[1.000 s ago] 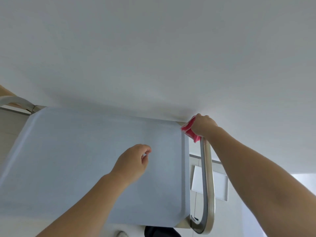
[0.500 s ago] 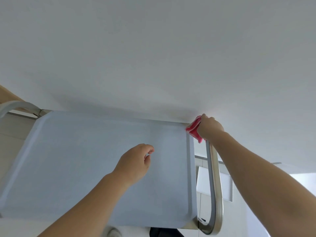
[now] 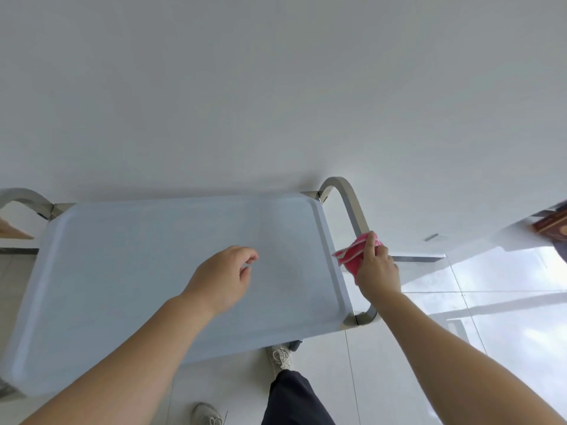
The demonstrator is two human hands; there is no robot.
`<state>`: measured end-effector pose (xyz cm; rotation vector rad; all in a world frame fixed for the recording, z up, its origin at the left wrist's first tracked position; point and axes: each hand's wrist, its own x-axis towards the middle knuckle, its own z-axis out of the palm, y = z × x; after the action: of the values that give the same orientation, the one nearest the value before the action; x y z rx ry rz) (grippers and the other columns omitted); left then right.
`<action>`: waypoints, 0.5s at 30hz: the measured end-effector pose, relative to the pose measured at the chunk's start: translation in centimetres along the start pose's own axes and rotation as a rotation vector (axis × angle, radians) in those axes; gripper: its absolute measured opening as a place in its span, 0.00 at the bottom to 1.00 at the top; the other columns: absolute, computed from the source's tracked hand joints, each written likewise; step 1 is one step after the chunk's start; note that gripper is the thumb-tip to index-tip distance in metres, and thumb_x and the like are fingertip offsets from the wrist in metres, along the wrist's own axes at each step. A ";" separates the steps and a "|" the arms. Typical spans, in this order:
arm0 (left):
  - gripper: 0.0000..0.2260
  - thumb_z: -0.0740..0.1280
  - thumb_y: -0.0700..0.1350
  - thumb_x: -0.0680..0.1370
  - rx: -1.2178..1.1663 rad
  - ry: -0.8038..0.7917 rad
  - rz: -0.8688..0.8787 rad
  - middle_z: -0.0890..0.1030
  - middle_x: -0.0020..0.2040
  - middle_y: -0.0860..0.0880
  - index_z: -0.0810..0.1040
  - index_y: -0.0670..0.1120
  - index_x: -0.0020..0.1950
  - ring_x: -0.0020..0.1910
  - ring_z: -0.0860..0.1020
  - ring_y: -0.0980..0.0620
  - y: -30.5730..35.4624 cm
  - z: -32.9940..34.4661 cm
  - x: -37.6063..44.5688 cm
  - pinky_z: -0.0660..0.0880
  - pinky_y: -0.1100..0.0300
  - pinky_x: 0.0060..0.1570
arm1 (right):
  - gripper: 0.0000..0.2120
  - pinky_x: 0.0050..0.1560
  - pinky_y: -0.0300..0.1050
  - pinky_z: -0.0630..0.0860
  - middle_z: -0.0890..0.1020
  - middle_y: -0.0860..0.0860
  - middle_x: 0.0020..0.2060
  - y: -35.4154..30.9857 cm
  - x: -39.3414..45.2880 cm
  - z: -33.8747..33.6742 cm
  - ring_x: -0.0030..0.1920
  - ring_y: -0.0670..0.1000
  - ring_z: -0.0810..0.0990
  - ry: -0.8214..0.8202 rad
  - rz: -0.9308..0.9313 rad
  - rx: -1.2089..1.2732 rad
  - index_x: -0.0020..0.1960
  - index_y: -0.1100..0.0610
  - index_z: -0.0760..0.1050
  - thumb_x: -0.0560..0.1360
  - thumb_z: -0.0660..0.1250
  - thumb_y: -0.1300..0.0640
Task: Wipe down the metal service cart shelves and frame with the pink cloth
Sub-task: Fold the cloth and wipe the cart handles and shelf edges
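Right hand (image 3: 378,269) grips pink cloth (image 3: 352,256), bunched against cart's right handle bar (image 3: 352,207), beside top shelf (image 3: 153,271) edge. Left hand (image 3: 222,279) hovers over shelf, fingers loosely curled, holding nothing. Wall (image 3: 276,87) just behind cart.

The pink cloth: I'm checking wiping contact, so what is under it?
The pink cloth wraps the cart's metal handle bar, gripped by the right hand. The bar section beneath it is covered.

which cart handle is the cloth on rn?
The right-end handle: the right hand holds the pink cloth against its bar. The left-end handle, at the frame's left edge, is untouched; the left hand hovers over the top shelf.
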<state>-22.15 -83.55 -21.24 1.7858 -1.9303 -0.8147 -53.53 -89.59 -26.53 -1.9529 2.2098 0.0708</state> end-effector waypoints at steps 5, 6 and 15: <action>0.12 0.60 0.39 0.76 0.021 -0.027 -0.014 0.78 0.55 0.54 0.76 0.49 0.58 0.50 0.77 0.54 -2.0 -1.5 -1.8 0.73 0.59 0.51 | 0.42 0.58 0.56 0.69 0.67 0.60 0.64 0.6 -2.1 0.6 0.58 0.62 0.71 0.012 0.043 -0.027 0.75 0.53 0.38 0.72 0.63 0.58; 0.13 0.60 0.39 0.76 0.023 -0.029 -0.017 0.78 0.55 0.54 0.76 0.49 0.58 0.50 0.77 0.54 -2.3 -1.7 -1.9 0.73 0.59 0.51 | 0.42 0.58 0.56 0.69 0.67 0.61 0.64 0.6 -2.3 0.7 0.59 0.62 0.71 0.012 0.046 -0.024 0.75 0.53 0.38 0.72 0.64 0.58; 0.12 0.60 0.39 0.76 0.012 -0.012 -0.035 0.78 0.55 0.53 0.76 0.47 0.57 0.50 0.77 0.53 -3.2 -3.7 -0.3 0.73 0.59 0.51 | 0.43 0.56 0.56 0.72 0.71 0.61 0.60 -1.1 1.4 -0.6 0.56 0.62 0.74 -0.040 0.115 -0.063 0.74 0.56 0.41 0.71 0.67 0.56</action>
<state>-17.35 -83.89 -20.50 1.8307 -1.9204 -0.8286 -52.71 -91.20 -26.09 -1.8372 2.3187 0.1968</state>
